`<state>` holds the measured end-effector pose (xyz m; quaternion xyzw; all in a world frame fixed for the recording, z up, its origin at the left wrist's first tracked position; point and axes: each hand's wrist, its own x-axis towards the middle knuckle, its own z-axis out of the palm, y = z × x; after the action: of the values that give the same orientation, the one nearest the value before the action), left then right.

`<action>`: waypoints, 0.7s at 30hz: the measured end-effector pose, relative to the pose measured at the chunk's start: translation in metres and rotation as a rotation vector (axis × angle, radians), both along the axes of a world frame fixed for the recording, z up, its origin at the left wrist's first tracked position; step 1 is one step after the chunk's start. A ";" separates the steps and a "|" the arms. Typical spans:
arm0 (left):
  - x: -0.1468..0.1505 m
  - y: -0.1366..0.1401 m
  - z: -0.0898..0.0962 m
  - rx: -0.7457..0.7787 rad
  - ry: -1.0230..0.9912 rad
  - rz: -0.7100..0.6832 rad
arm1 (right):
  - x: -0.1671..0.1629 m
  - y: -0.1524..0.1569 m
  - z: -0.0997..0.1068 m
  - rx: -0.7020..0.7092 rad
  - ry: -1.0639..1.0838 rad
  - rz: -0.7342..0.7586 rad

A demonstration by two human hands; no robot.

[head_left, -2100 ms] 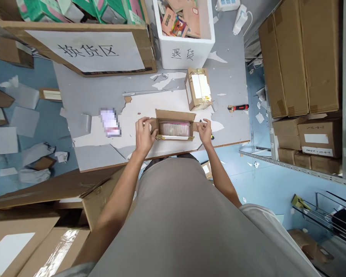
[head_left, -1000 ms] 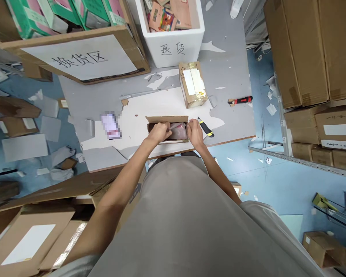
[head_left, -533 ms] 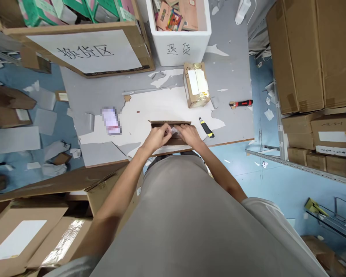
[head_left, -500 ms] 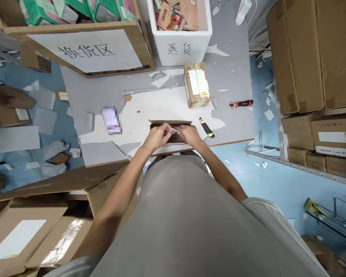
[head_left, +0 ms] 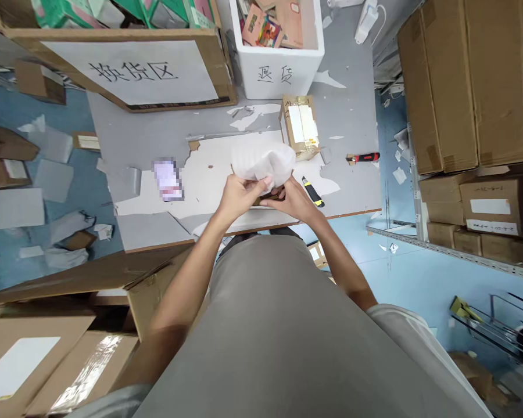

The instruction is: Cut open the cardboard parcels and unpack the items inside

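A warehouse returns-handling station: the tabletop [head_left: 348,116] bears a far-left carton [head_left: 215,64] handwritten 换货区 (exchange area) and a polystyrene box [head_left: 281,86] marked 退货 (returns); brown cartons [head_left: 455,87] fill a metal rack [head_left: 462,255] at right.

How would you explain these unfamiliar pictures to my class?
There is no machine: one head-worn camera looks forward and down past its wearer's grey shirt. The bare left hand holds a white wrapped bundle; the right hand is at its other side, its grip unclear. A cardboard box shows partly beneath. On the table lie a yellow-trimmed utility knife, a red utility knife, a taped parcel and a pixelated item. Behind stands a white foam box of printed items.
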<state>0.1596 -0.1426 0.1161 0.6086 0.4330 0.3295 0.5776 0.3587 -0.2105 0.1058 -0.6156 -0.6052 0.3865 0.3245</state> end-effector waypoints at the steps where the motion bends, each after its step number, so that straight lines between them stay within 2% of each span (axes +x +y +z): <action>1: 0.006 0.000 0.008 -0.004 -0.050 -0.021 | 0.000 -0.001 -0.003 0.023 -0.025 -0.034; 3: 0.010 0.002 0.018 0.030 -0.085 -0.051 | 0.010 -0.004 -0.009 0.102 -0.054 -0.155; 5: 0.005 0.006 0.018 0.092 -0.044 -0.046 | 0.035 -0.012 -0.014 0.175 -0.073 -0.323; 8: -0.018 0.012 -0.002 0.166 0.119 0.052 | 0.092 -0.030 -0.022 0.202 -0.183 -0.607; 10: -0.035 0.013 -0.022 0.189 0.239 0.140 | 0.127 -0.041 -0.032 0.161 -0.336 -0.716; 13: -0.053 0.010 -0.047 0.224 0.359 0.220 | 0.155 -0.049 -0.056 -0.043 -0.496 -0.728; 17: -0.061 0.000 -0.058 0.309 0.464 0.207 | 0.147 -0.049 -0.085 -0.442 -0.535 -0.660; 19: -0.063 -0.002 -0.061 0.269 0.489 0.248 | 0.133 -0.050 -0.091 -0.484 -0.576 -0.686; 21: -0.067 -0.001 -0.069 0.160 0.509 0.318 | 0.115 -0.052 -0.094 -0.397 -0.518 -0.659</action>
<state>0.0929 -0.1433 0.0469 0.6397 0.6263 0.2859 0.3418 0.4739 -0.2630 0.0122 -0.9015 -0.3529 0.2048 0.1441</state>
